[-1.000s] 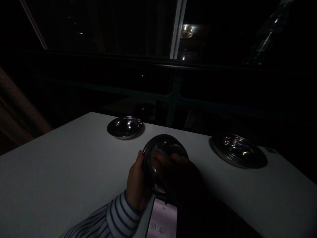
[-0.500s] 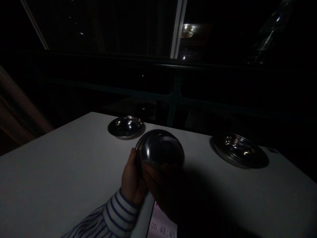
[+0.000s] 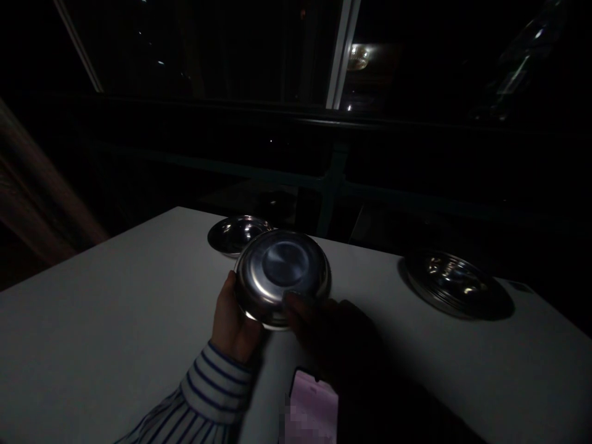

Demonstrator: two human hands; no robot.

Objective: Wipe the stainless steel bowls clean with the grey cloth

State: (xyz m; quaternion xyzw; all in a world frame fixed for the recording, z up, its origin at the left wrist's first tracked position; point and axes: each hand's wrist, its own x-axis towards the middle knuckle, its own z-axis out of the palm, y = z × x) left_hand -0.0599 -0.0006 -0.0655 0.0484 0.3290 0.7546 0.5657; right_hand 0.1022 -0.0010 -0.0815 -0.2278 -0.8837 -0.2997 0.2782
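Observation:
A shiny metal bowl [image 3: 277, 262] is held tilted above the white table, its round underside facing me. My left hand [image 3: 234, 330] grips its left edge, with the thumb along the rim and the other fingers hidden beneath. In deep shadow, my right hand [image 3: 319, 324] has bent fingers against the near lower part of the underside. Something small and greyish may be under those fingertips, but it is too dark to name. Just behind the held bowl sits another metal bowl [image 3: 222, 235], facing up and partly covered by it.
At the right of the white table [image 3: 115, 314] stands a stack of metal bowls [image 3: 456, 287] near the far edge. A phone [image 3: 314, 404] with a lit pink screen lies close to me, beside my right forearm. Dark railing [image 3: 330, 185] and window frames stand beyond.
The bowl has moved slightly left and tipped, so more of its flat base shows. Both hands have shifted left with it, and the right fingers now lie lower right on the base.

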